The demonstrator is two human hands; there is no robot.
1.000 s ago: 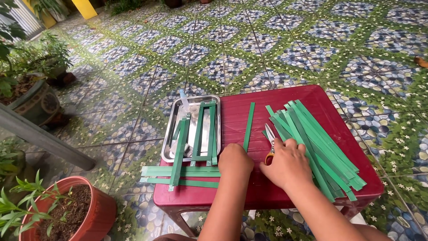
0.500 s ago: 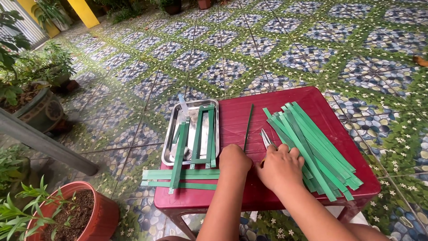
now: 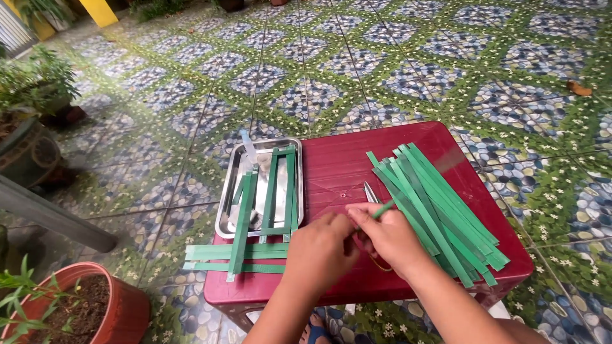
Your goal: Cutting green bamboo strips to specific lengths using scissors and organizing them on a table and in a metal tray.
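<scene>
Dark red plastic desk, glossy, rounded corners, standing on a patterned tile floor of blue pebble diamonds and green floral bands.

Both hands meet at the desk's front centre. Left hand is curled into a loose fist, fingertips pinching the near end of a thin green strip. Right hand is closed round the same strip, which pokes out above its knuckles, tilted up and to the right. Strip is flat, narrow, paper-like.

Scissors lie on the desk just beyond the hands; only the metal blade tips show, the rest hidden under the right hand.

Right of the hands: fanned pile of long green strips, overlapping, running diagonally to the desk's front right corner.

Left: rectangular steel tray, shiny, raised rim, holding several green strips and a small tube, details unclear. More strips lie crosswise over the desk's left edge.

Terracotta pot at bottom left.
</scene>
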